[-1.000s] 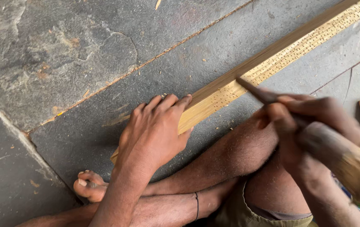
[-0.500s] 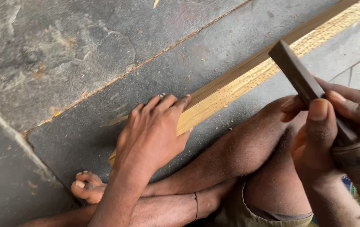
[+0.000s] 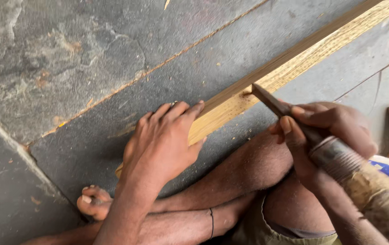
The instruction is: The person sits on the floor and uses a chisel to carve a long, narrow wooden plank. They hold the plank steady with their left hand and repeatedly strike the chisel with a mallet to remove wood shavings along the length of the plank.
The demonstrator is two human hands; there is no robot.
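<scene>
At the left, grey stone floor [image 3: 67, 54] lay bare but for scattered chips, with a bare foot [image 3: 92, 204] tucked at its lower edge. Next came the left hand [image 3: 165, 143], spread flat and pressing down on the near end of a long wooden strip [image 3: 294, 63]; its fingers were stretched out, gripping nothing, simply pinning the wood against the floor. The strip ran diagonally up to the top right corner, pale and straw-coloured, its upper face roughened and flecked with fine cuts. Farther right, the right hand [image 3: 326, 131] was closed around a chisel [image 3: 271, 102] with a dark blade and a worn, ferruled wooden handle, the tip set on the strip's face just beyond the left fingertips. Judged from this, good work here called for firm downward pressure from the flat hand and a low, steady blade angle, fingers kept behind the edge.
</scene>
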